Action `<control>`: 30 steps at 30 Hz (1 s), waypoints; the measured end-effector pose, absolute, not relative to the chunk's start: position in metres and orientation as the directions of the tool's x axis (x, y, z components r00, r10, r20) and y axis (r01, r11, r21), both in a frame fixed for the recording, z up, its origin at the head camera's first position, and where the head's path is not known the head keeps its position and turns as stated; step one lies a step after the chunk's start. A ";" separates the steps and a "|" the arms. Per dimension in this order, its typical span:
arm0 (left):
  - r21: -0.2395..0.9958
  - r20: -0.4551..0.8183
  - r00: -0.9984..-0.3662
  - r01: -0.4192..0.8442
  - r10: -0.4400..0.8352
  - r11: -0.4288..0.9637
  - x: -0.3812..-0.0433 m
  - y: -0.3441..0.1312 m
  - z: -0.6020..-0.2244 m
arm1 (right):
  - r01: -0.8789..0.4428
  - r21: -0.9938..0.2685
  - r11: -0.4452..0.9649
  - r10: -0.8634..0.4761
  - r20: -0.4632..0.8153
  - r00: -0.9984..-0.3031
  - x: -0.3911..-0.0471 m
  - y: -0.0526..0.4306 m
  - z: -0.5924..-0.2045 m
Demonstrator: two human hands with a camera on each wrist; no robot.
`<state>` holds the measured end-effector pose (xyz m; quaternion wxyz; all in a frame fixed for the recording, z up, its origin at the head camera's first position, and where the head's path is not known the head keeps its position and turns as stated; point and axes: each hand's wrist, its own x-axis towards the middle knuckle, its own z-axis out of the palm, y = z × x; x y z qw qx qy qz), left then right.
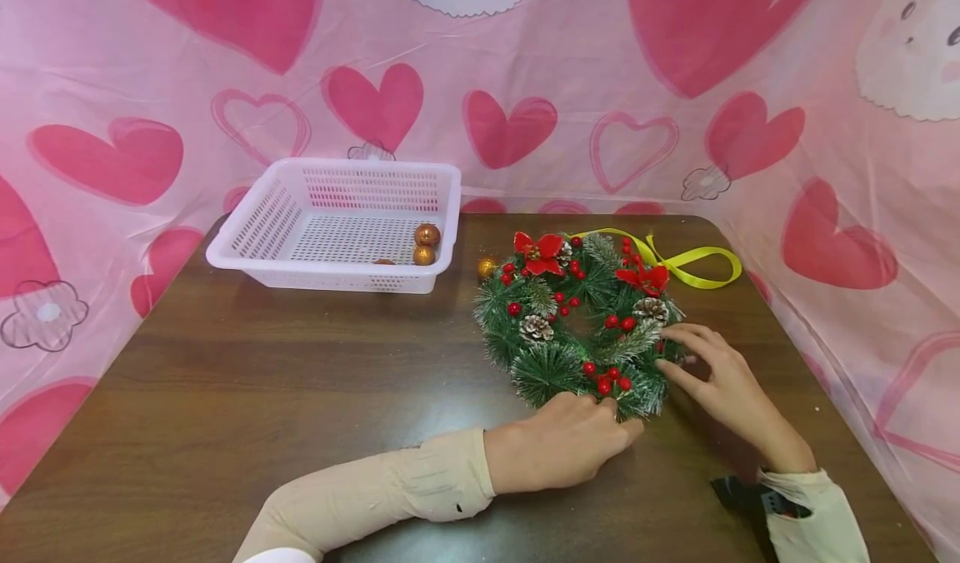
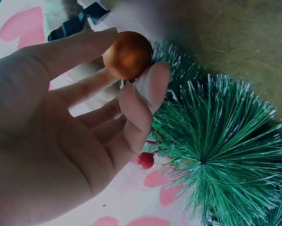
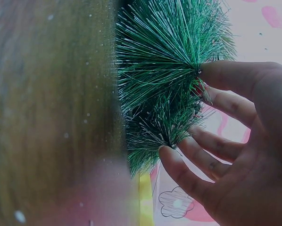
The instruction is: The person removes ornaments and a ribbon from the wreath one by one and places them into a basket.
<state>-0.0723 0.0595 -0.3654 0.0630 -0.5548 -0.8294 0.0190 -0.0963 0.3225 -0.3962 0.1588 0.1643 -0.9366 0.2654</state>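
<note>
On the near side we see a beige left sleeve (image 1: 390, 484) crossing the dark brown wood-grain table (image 1: 300, 380), and a pale right sleeve (image 1: 813, 513) slanting in toward the table's right edge. We find the widest stretch of wood to the left, beyond the left forearm; on the right, a narrower strip lies between hand and edge.

The left hand (image 1: 566, 442) pinches a shiny copper-coloured ball (image 2: 128, 55) between thumb and fingers, at the near rim of a round green artificial wreath (image 1: 551, 371) with red berries, red flowers and frosted pinecones. The right hand (image 1: 723, 384), fingers spread and gently bent, touches the wreath's right side with its fingertips.

Past the wreath we see a glittery gold ball (image 1: 487, 267) just beside it and a looped yellow ribbon (image 1: 705, 281). Farther left stands a white perforated plastic basket (image 1: 330, 278) holding copper-toned balls (image 1: 427, 235). Behind hangs pink heart-printed cloth (image 1: 573, 55).
</note>
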 end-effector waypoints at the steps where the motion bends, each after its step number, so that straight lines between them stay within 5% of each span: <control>1: -0.105 0.080 -0.377 0.917 0.923 0.384 -0.072 0.060 -0.366 | -0.391 -0.444 0.806 -0.223 0.384 -0.896 -0.096 0.323 -0.396; 30: -0.155 0.256 -0.368 0.897 0.894 0.414 -0.083 0.052 -0.336 | -0.372 -0.458 0.807 -0.212 0.363 -0.907 -0.096 0.323 -0.396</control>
